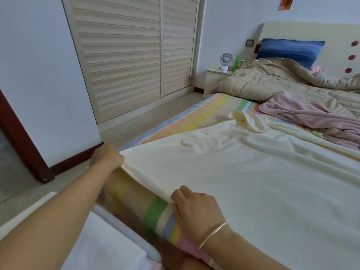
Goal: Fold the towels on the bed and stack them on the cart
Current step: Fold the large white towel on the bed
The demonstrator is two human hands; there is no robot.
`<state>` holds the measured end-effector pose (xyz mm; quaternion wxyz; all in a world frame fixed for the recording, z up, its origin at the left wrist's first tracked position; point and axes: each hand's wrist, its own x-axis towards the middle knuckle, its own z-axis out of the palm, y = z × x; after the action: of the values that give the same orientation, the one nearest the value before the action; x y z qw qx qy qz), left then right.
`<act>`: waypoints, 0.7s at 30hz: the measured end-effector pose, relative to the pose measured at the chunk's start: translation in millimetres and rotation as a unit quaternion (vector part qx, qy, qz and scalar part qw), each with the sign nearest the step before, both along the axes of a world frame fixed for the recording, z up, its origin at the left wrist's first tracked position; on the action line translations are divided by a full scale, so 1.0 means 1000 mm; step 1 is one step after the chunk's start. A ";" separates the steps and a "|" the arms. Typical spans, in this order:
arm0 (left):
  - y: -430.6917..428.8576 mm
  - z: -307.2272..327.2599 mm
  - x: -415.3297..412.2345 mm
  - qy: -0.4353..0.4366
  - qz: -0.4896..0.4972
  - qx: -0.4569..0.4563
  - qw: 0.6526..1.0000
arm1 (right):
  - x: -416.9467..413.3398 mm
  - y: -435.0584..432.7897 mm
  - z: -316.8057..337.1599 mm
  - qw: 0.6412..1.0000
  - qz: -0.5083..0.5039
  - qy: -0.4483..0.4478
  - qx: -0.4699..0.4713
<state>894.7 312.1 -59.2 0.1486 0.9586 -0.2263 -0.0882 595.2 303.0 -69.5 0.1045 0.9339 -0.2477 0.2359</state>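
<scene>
Since the left hand grips a corner of the cream towel and the right hand pinches the same edge at the side of the bed, I'd tug it taut, then smooth it before folding

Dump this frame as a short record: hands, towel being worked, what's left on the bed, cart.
left hand: grips a corner of the cream towel at the bed's edge
right hand: pinches the same edge, nearer the camera
cream towel: spread on the striped sheet, unfolded, far end rumpled
pink towel: crumpled beyond it, unfolded
cart: low left, partly in view, with a folded white towel on it
</scene>
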 end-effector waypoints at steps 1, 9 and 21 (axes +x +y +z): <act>0.008 -0.002 0.007 0.001 -0.001 0.017 1.000 | 0.003 0.006 -0.004 1.000 0.003 0.025 0.001; 0.039 -0.007 -0.011 -0.027 -0.015 0.091 0.995 | 0.000 0.029 -0.033 0.996 0.010 0.036 0.085; -0.003 0.000 -0.217 -0.076 -0.391 -0.052 0.916 | -0.150 0.024 -0.040 0.956 -0.263 -0.022 0.124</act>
<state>677.7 308.8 -59.4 0.1341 0.7887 -0.5975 -0.0547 445.6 326.6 -110.0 0.0406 0.8358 -0.5142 0.1881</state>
